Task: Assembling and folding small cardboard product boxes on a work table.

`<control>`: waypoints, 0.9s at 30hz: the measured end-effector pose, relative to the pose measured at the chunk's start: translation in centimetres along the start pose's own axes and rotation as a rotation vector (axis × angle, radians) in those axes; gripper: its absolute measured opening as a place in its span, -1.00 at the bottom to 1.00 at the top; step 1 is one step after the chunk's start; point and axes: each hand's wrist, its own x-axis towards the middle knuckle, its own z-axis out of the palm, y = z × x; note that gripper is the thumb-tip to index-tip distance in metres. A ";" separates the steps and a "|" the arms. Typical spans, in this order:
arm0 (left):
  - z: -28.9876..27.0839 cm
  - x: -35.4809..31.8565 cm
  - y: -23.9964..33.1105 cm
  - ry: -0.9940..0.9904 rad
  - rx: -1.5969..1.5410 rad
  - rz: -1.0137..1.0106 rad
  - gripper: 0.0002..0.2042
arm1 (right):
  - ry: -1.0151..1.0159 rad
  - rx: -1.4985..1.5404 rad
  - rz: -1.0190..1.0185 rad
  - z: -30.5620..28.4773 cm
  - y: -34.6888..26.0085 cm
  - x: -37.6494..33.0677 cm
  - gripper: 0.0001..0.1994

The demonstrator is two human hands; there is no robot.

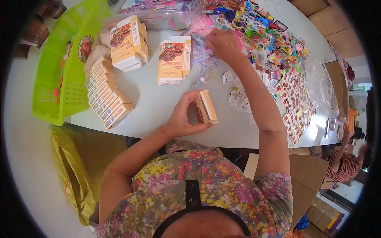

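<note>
My left hand (pixel 184 115) is wrapped round a small orange-and-white cardboard box (pixel 205 108), held just above the table near its front edge. One end of this box, with a pale flap, faces right. Farther off, my right hand (pixel 224 44) reaches over pink packets (pixel 201 24), its fingers bent down and drawn together; whatever is between them is hidden. Between the hands lies a stack of flat, unfolded cartons (pixel 171 59) with cartoon figures printed on them. A second carton stack (pixel 127 43) leans farther left. Beside it runs a row of filled-out boxes (pixel 107 93).
A lime-green plastic basket (pixel 75 99) stands at the left. Behind the cartons is a clear tray (pixel 158 20) of packets. Colourful trinkets (pixel 270 39), white tags (pixel 239 97), sticker sheets (pixel 295 103) and clear plastic bags (pixel 323 87) spread over the right side. Another person (pixel 343 164) is at far right.
</note>
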 end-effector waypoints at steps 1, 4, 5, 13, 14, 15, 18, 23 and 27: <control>0.1 -0.4 0.0 0.030 0.001 0.024 -0.20 | 0.032 -0.067 -0.002 -0.7 0.3 -0.3 -0.91; 0.0 0.5 -0.9 0.135 0.012 0.053 -0.21 | 0.337 -0.138 -0.054 -5.1 1.3 -0.5 -0.93; 0.2 0.3 -0.9 0.192 0.030 0.051 -0.21 | 0.449 0.193 0.151 -6.2 0.3 -1.9 -0.91; 0.4 0.7 -1.7 0.312 0.403 0.088 -0.24 | 0.248 1.421 0.719 -16.7 -14.2 -9.9 -0.84; 0.7 0.7 -1.6 0.306 0.398 0.092 -0.24 | 0.254 1.414 0.722 -16.2 -14.1 -10.6 -0.84; 0.9 0.7 -1.0 0.354 0.414 0.122 -0.25 | 0.288 1.110 0.658 -15.5 -13.7 -11.1 -0.82; 1.0 0.9 0.0 0.403 0.476 0.189 -0.27 | 0.343 0.753 0.607 -15.9 -13.3 -12.1 -0.80; 1.3 0.6 -0.5 0.445 0.400 0.146 -0.30 | 0.340 0.721 0.567 -15.9 -14.4 -13.2 -0.77; 1.2 0.6 -0.4 0.452 0.436 0.164 -0.32 | 0.364 0.729 0.604 -16.2 -14.0 -14.0 -0.70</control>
